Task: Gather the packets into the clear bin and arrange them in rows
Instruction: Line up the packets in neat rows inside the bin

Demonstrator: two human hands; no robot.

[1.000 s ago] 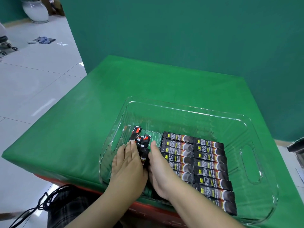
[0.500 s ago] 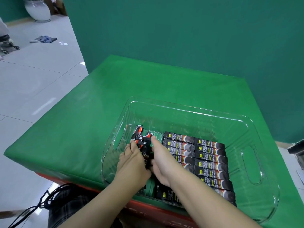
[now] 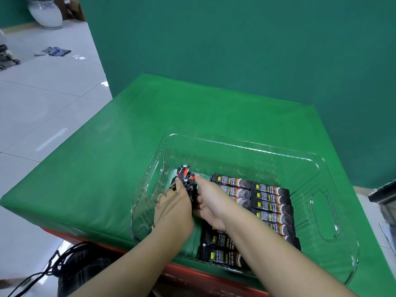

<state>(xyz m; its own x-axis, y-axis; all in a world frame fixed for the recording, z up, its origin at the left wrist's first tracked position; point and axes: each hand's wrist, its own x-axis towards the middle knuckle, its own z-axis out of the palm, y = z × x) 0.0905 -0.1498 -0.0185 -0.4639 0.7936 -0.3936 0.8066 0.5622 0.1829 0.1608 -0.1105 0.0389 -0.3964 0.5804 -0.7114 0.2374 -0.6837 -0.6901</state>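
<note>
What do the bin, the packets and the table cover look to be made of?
Bin: clear hard plastic, glossy; the green shows through, with ribbed walls and cut-out handles. Packets: probably printed foil or plastic film, mostly black with a soft sheen. Table cover: smooth green sheet, perhaps vinyl or coated cloth; it reflects light faintly and rounds over the edges.

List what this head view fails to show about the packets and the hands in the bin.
- Loose packets: count unclear; left hand and right hand cover most.
- Rowed packets: near ends of both rows hidden behind the right forearm.
- Packet print: too small to read.
- Clear bin: near wall partly hidden by both arms.
</note>
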